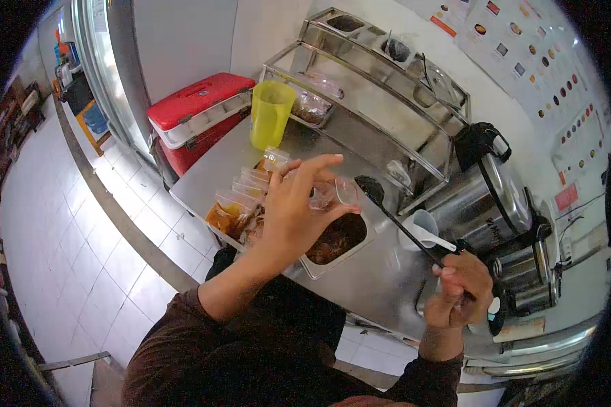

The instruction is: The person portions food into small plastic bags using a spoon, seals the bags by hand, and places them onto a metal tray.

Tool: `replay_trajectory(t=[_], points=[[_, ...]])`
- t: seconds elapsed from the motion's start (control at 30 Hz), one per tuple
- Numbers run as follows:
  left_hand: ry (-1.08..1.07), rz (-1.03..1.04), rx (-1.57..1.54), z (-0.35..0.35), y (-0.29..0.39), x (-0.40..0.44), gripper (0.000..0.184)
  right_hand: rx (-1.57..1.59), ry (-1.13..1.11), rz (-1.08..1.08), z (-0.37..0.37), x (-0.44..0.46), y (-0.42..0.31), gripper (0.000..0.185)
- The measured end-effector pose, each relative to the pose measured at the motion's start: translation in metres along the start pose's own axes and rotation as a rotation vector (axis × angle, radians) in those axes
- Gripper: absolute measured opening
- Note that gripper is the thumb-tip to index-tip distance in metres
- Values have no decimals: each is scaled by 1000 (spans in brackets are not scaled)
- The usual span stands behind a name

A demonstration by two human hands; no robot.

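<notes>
My left hand (293,207) is raised over the steel counter, its thumb and fingers spread around the mouth of a small clear zip bag (347,192) and gripping it. My right hand (460,290) is closed on the long handle of a black ladle (402,227). The ladle's dark head is just right of the bag's mouth; whether it holds food I cannot tell. Below both is a rectangular metal pan (313,270) of dark brown shredded-looking food, partly covered by my left hand. Filled zip bags (229,211) with orange-brown contents stand in a row left of that hand.
A yellow pitcher (271,114) and a red cooler (202,102) are at the back left. Behind the counter rises a metal rack (366,64) with pans. Right of the pan are a white cup (419,224) with a white utensil and large steel pots (474,203).
</notes>
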State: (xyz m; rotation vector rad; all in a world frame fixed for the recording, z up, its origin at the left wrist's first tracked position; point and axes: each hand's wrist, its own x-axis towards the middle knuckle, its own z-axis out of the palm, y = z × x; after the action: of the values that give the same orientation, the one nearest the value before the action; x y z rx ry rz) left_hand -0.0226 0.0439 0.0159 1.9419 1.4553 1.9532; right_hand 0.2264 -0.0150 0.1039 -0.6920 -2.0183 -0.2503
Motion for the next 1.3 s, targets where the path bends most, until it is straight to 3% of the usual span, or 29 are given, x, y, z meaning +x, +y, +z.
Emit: replay_trajectory(t=[0.07, 0.27, 0.33, 0.43, 0.47, 0.53, 0.6, 0.67, 0.7, 0.8, 0.83, 0.9, 0.97, 1.07, 1.13, 1.17, 1.2, 1.27, 1.3], points=[[2, 24, 12, 1, -1, 0, 76, 1, 37, 41, 2, 0, -1, 13], [-11, 14, -12, -1, -1, 2, 76, 62, -123, -31, -2, 11, 5, 17], [-21, -12, -25, -2, -2, 2, 76, 96, 4, -84, -1, 12, 10, 27], [-13, -44, -114, -2, -7, 2, 77, 197, 156, -84, 2, 2, 26, 25], [-41, -140, -216, -1, -8, 2, 77, 234, 206, -87, 6, -2, 29, 24], [-59, -238, -307, -3, -10, 3, 78, 262, 525, 237, 14, -11, 27, 23], [-92, -227, -390, -10, -9, 6, 78, 346, 474, 325, 10, -15, 33, 24], [-153, -483, -780, -2, -19, -4, 75, 335, 66, 683, 22, -28, 44, 25], [-166, -451, -754, -3, -17, -3, 74, 292, -109, 826, 37, -24, 40, 22], [-197, -496, -851, -3, -15, -7, 72, 281, -243, 744, 83, -23, 23, 22], [-178, -421, -796, 3, -19, -13, 71, 279, -286, 722, 91, -23, 18, 22], [-148, -342, -737, 1, -19, -21, 71, 99, -181, 651, 95, -25, 4, 40], [-302, -533, -870, -4, -6, -24, 72, 166, -162, 616, 107, -27, -15, 38], [-317, -497, -937, -5, 3, -28, 67, 282, -29, 594, 123, -39, -9, 27], [-304, -430, -961, -9, 6, -26, 61, 425, 39, 816, 125, -36, -9, 19], [-315, -424, -1050, -13, 8, -26, 58, 519, 196, 806, 133, -37, -16, 19], [-328, -419, -1139, -18, 11, -26, 54, 523, 193, 801, 130, -41, -9, 19], [-300, -366, -1030, -26, 12, -27, 49, 570, 177, 959, 121, -53, 10, 23], [-259, -342, -935, -27, 12, -28, 49, 509, 215, 896, 124, -44, -7, 25]])
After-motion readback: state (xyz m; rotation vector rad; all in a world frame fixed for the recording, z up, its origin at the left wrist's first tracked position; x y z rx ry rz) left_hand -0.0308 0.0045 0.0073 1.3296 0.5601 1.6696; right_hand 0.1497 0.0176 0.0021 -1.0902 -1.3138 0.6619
